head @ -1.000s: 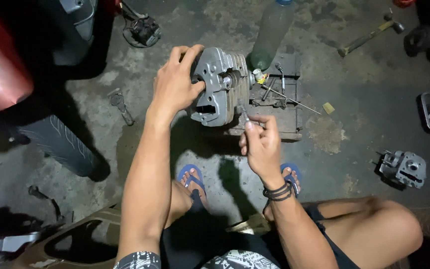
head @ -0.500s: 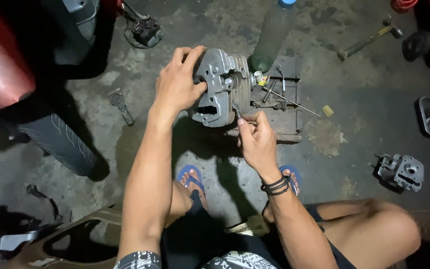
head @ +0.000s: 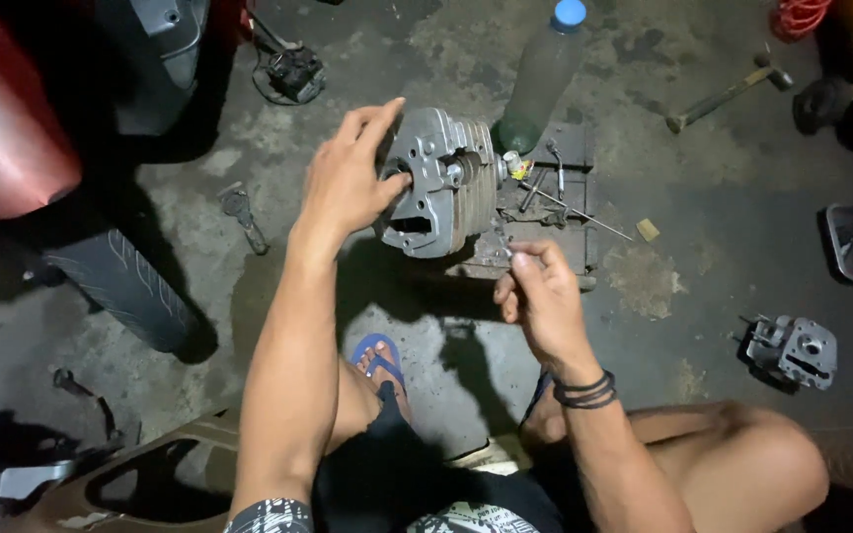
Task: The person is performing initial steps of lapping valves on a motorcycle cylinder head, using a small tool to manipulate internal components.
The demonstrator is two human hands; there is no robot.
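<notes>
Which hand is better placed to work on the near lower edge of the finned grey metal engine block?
Right. The right hand is beside the lower edge of the finned grey metal engine block, fingertips pinched on something too small to tell. The left hand is spread on the block's side, steadying it.

So the grey finned metal cylinder head (head: 438,183) sat on a flat dark metal tray (head: 575,247), clear plastic bottle (head: 542,79) right behind it, small grey engine cover (head: 794,348) off to the right on the concrete floor (head: 693,178), black rubber tyre (head: 120,281) way left
</notes>
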